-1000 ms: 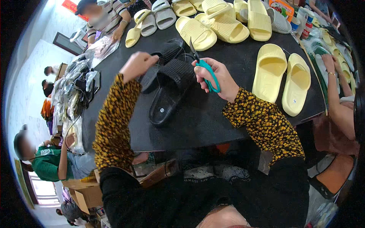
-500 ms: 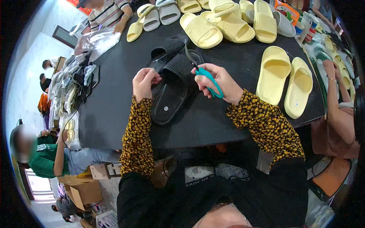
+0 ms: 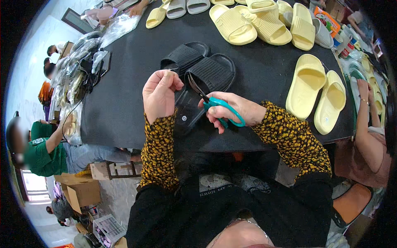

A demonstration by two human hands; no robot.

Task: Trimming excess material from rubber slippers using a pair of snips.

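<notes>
A pair of black slides lies on the dark table in front of me, with ribbed straps on the nearer slide [image 3: 213, 73] and the farther slide [image 3: 181, 58]. My right hand [image 3: 237, 108] grips scissors [image 3: 198, 88] with teal handles. Their blades point away and to the left, over the near edge of the nearer strap, tips close to my left fingers. Pinched at thumb and forefinger, my left hand [image 3: 160, 96] is held just above the slides, left of the blades. Whatever is between those fingertips is too small to make out.
Yellow slides [image 3: 306, 84] stand as a pair at the right, and more yellow [image 3: 233, 25] and grey slides [image 3: 177, 9] line the far side. Plastic bags [image 3: 80, 66] heap at the left table edge. A co-worker's arms [image 3: 366, 101] are at the right.
The scissors have swung left and come nearer, so their tips now lie close to my left hand. Both hands sit lower in view, and the slides' straps show more fully.
</notes>
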